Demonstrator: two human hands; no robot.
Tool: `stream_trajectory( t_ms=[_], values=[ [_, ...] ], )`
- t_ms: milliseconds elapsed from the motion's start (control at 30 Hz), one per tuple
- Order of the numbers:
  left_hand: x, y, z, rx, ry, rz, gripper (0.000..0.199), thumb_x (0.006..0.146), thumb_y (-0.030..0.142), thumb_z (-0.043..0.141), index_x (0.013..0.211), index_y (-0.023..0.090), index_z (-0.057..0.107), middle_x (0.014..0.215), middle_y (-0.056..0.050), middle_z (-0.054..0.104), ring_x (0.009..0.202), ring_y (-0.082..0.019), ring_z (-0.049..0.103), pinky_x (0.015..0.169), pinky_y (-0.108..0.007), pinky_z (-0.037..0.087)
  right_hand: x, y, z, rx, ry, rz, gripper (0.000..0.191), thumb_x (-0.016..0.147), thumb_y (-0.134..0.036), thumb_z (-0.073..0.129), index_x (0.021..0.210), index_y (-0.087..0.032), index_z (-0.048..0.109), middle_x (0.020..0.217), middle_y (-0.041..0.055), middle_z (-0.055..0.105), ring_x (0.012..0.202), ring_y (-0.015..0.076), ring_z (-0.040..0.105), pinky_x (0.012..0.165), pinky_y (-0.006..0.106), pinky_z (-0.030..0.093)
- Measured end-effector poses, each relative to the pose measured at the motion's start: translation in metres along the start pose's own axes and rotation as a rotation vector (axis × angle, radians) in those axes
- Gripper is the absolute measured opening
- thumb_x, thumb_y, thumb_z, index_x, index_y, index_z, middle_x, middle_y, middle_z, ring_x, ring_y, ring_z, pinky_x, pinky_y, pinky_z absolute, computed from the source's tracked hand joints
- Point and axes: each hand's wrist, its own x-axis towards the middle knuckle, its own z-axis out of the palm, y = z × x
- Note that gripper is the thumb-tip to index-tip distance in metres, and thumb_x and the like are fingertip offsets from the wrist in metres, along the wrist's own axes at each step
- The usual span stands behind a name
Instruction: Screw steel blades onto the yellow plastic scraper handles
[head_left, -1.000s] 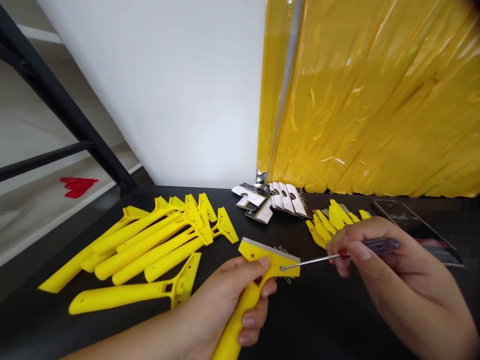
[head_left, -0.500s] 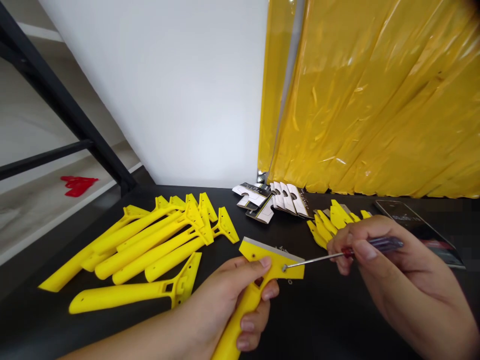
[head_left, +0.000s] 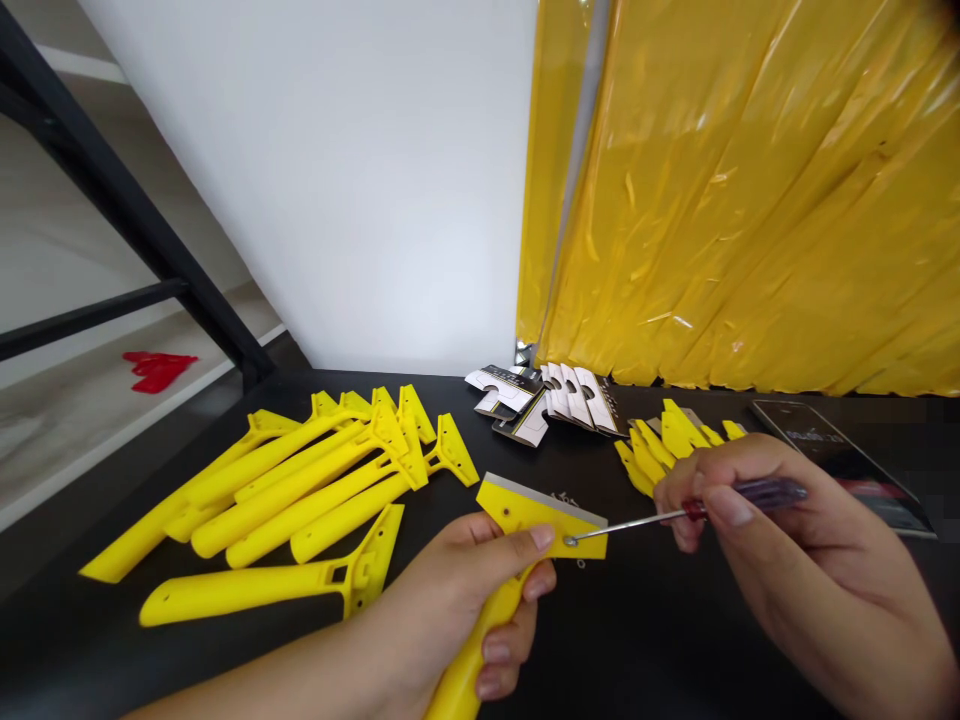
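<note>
1. The thumb of the left hand (head_left: pixel 480 580) has been slid along the head of the scraper (head_left: pixel 551 517) towards the screw (head_left: pixel 570 541); the tip of the screwdriver (head_left: pixel 766 492) is kept there — the head seems to be braced closer to it.
2. The scraper's handle is wrapped by the curled left fingers; the screwdriver is pinched between thumb and fingers of the right hand (head_left: pixel 791 555).
3. The scraper is held over the desk (head_left: pixel 637 630), nearer than the cards (head_left: pixel 517 395) by the back edge.
4. Its yellow head is lined along the far side by a grey blade (head_left: pixel 532 495) — a dark spot is seen towards the left end.
</note>
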Motion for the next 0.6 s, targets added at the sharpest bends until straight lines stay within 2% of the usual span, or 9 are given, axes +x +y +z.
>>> stream_trajectory(
  t_ms=[167,600],
  values=[
    [0.0001,0.0002,0.0025,0.071,-0.028,-0.007,0.042,0.097,0.052,0.059,0.068,0.022,0.051,0.04,0.007,0.035,0.032,-0.007,0.026,0.034,-0.016,0.026,0.0003,-0.0012,0.0017,-0.006,-0.008,-0.026,0.01,0.102,-0.037,0.064,0.096,-0.029,0.065,0.085,0.0006,0.069,0.069,0.0133,0.064,0.062,0.019,0.058],
    [0.0,0.0008,0.0024,0.062,-0.035,0.004,0.041,0.095,0.052,0.062,0.069,0.023,0.051,0.04,0.008,0.034,0.033,-0.007,0.026,0.035,-0.016,0.028,0.0031,-0.002,0.0034,-0.024,0.003,-0.064,0.011,0.1,-0.037,0.067,0.095,-0.028,0.067,0.082,0.0003,0.069,0.069,0.0132,0.066,0.062,0.018,0.059]
  ],
)
